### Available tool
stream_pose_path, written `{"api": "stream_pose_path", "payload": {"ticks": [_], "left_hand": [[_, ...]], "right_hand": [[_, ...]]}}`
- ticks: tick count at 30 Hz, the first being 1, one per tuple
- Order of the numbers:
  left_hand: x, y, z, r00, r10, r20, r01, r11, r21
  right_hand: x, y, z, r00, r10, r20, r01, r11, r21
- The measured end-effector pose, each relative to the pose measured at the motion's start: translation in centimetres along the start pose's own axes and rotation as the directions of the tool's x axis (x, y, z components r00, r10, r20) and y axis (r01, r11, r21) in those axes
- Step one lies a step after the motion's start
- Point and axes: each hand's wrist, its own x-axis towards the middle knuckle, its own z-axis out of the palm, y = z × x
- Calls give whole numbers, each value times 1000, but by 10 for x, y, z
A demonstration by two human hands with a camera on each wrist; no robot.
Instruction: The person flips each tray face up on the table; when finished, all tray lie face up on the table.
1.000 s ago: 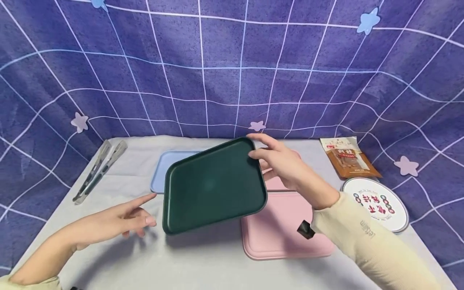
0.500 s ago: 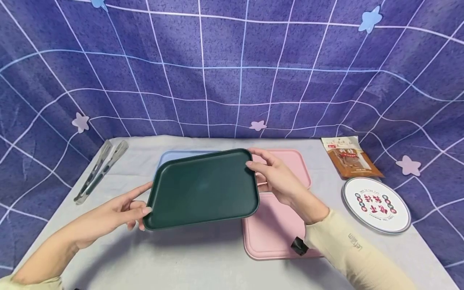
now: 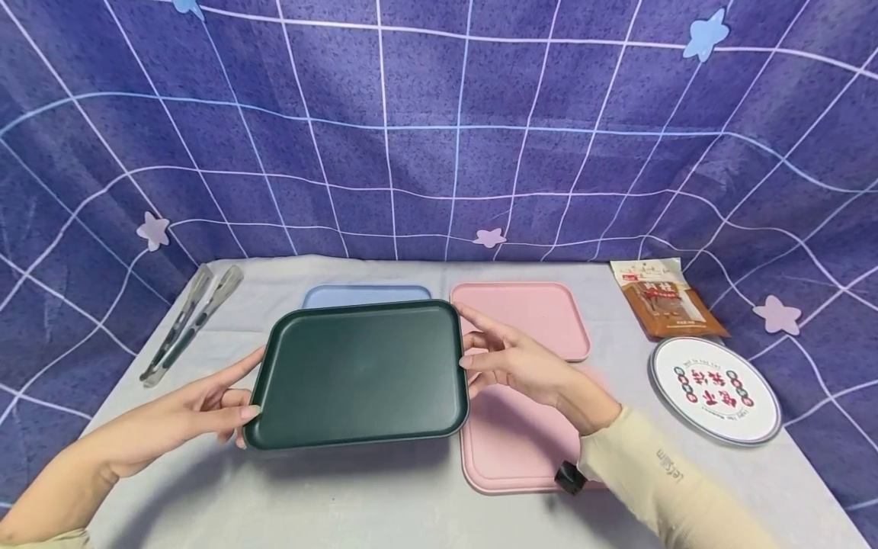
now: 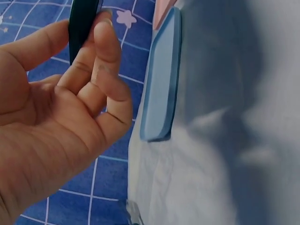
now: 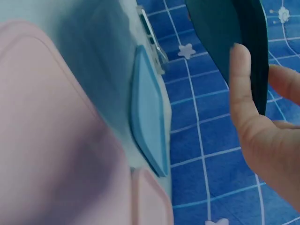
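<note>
A dark green rectangular tray (image 3: 363, 374) hangs above the white cloth, held at both short ends and tilted so that its inner face shows. My left hand (image 3: 199, 408) pinches its left edge between thumb and fingers. At the opposite end, my right hand (image 3: 524, 366) grips the rim, thumb on the inner side and fingers behind. In the left wrist view the left hand (image 4: 70, 89) has the green tray's edge (image 4: 80, 28) between thumb and fingers. The right wrist view has the right hand (image 5: 262, 126) pinching the other edge.
Behind the green tray lies a blue tray (image 3: 370, 294), mostly covered in the head view. A small pink tray (image 3: 528, 316) and a larger pink tray (image 3: 514, 450) lie to the right. Tongs (image 3: 192, 324) rest far left; a brown food packet (image 3: 668, 301) and round white plate (image 3: 715, 390) lie right.
The green tray has moved left and become more level, with my right hand still gripping it. My left hand, apart from the tray one second ago, now pinches its left edge.
</note>
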Motion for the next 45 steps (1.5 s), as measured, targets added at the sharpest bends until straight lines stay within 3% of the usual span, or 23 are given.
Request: {"api": "stream_pose_path", "payload": {"ticks": [6,9,16,25,31,36,41,45], "left_hand": [[-2,-6,-6,996,60,68,-56,997,-58],[-3,-10,-8,992,88,93,-80,993,-89],[-4,-17,-5,992,46,115,-37,996,-82],[-10,-21,-4,993,-16,114,23,998,-63],[-10,-32,-6,992,-50,114,58,996,-61],[-10,-41,-9,990,-59,128,69,995,-68],[-8,-47,-12,987,-39,153,51,996,-78],[-7,-50,-13,986,-59,154,69,996,-59]], "right_hand": [[1,15,4,996,-36,-85,39,999,27],[2,19,4,997,-17,-73,18,1000,15],[0,26,5,997,78,12,-77,995,-67],[1,38,13,990,143,-16,-144,986,-87],[5,48,20,983,172,-59,-178,978,-106],[8,57,25,983,159,-90,-169,977,-128],[8,65,27,975,196,-103,-209,969,-129],[8,69,30,967,224,-119,-238,963,-125]]}}
